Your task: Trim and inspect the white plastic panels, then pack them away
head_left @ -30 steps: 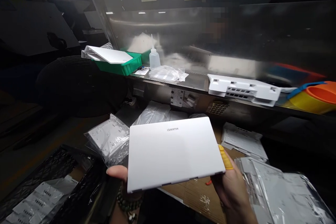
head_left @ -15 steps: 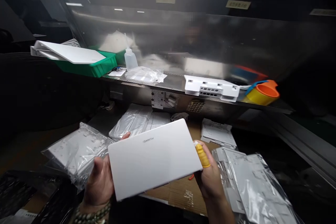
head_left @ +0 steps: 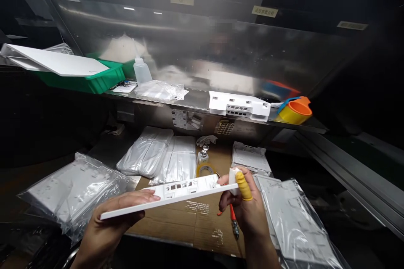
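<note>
A flat white plastic cover [head_left: 170, 195] is held between both hands over a cardboard sheet [head_left: 189, 222]. It is tilted almost edge-on, so I see its thin edge and the port cut-outs along its far side. My left hand [head_left: 110, 222] grips its left end from below, fingers curled over the top. My right hand [head_left: 244, 206] pinches its right end; the thumb wears a yellow finger cot and a small white cloth or pad sits between the fingers. A red-handled tool [head_left: 232, 218] lies under the right hand.
Bagged white parts lie left [head_left: 69, 189], centre [head_left: 158, 155] and right [head_left: 296, 222]. A tape roll [head_left: 205, 170] and small bottle [head_left: 202, 156] sit on the cardboard. The steel shelf [head_left: 195, 96] carries a green bin [head_left: 94, 82], squeeze bottle [head_left: 141, 71], white housing [head_left: 240, 105] and orange-yellow cups [head_left: 295, 111].
The cover has tipped from face-up to nearly edge-on and dropped lower. My view has swung right and down, so the shelf items have shifted left.
</note>
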